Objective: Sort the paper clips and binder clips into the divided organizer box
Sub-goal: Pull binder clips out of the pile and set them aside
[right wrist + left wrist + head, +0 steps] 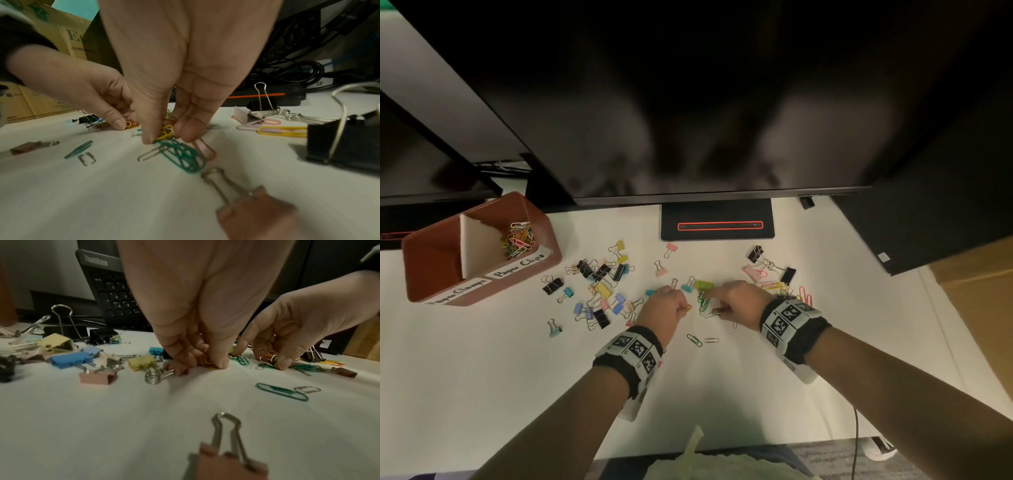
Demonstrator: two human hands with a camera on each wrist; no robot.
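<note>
A red-brown organizer box [424, 260] stands at the left, split by a white divider; several coloured paper clips [518, 238] lie in its compartment labelled "Paper Clips". My left hand [684, 307] [206, 362] pinches small yellow-orange paper clips [208, 360] against the table. Close beside it, my right hand [712, 303] [167, 135] pinches a bunch of yellow clips [165, 132] over a tangle of green paper clips [183, 155]. Coloured and black binder clips [599, 284] lie scattered left of the hands. More binder clips [774, 269] lie to the right.
A green paper clip [694, 340] and a silver one [711, 340] lie loose just in front of the hands. A monitor [688, 102] overhangs the back, its stand base [717, 222] behind the clips. A cardboard box [979, 291] stands at the right.
</note>
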